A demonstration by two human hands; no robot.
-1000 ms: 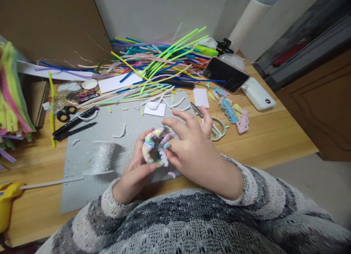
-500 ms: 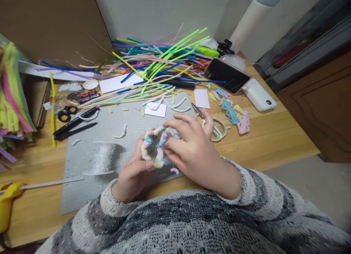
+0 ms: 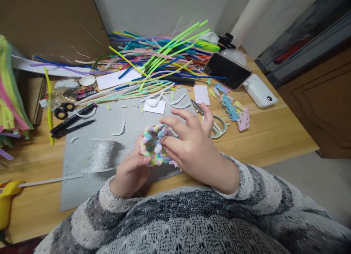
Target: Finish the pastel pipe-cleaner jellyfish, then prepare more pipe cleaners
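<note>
A pastel pipe-cleaner ornament (image 3: 149, 146), round with a wavy rim in pink, yellow, blue and lilac, is held above the front edge of the cutting mat. My left hand (image 3: 131, 170) is closed around its left side, thumb on the near rim. Over its right side is my right hand (image 3: 192, 144), thumb and index finger pinched together at the ornament's middle, the other fingers raised and spread. A small white puff (image 3: 158, 148) shows by the right fingertips. What exactly the right fingertips pinch is hidden.
A spool of clear beaded string (image 3: 100, 155) stands on the grey cutting mat (image 3: 79, 188). Scissors (image 3: 219, 126) lie to the right, near pastel hair clips (image 3: 230, 108). A phone (image 3: 227, 71), a pipe-cleaner pile (image 3: 164, 56) and a yellow glue gun (image 3: 8, 199) surround the mat.
The ornament has tilted slightly, and the white puff now shows more at its centre. My right fingers have shifted a little left over it. The whole view has moved slightly.
</note>
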